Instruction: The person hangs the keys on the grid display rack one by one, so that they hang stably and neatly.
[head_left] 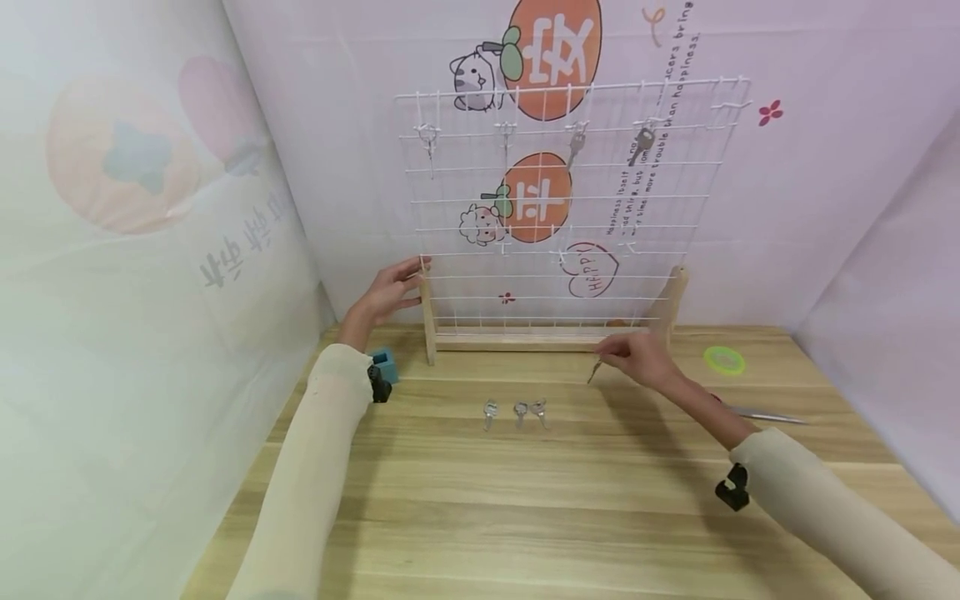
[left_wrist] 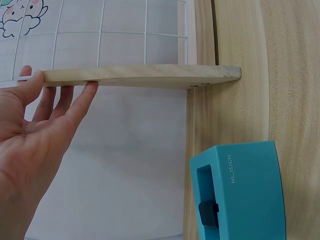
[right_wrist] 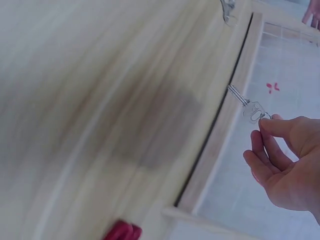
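Observation:
My left hand (head_left: 390, 292) holds the upper end of the left wooden side post (left_wrist: 135, 75) of a white wire grid rack (head_left: 558, 200), thumb on one side and fingertips against its outer face. Low in front of the rack, my right hand (head_left: 637, 357) pinches a silver key (right_wrist: 254, 111) by its small ring between thumb and fingers; the key's blade points away from the fingertips. A loose key (head_left: 490, 413) lies on the table, with two more keys (head_left: 521, 412) close together to its right. Several keys, among them a dark-headed key (head_left: 643, 142), hang from hooks along the grid's upper part.
A blue tape dispenser-like block (left_wrist: 250, 195) stands left of the rack. On the right lie a yellow-green ring-shaped item (head_left: 724, 360) and scissors (head_left: 765, 414) with a red handle. Lower hooks (head_left: 561, 256) sit on the grid. Printed cloth walls enclose the wooden table (head_left: 480, 517).

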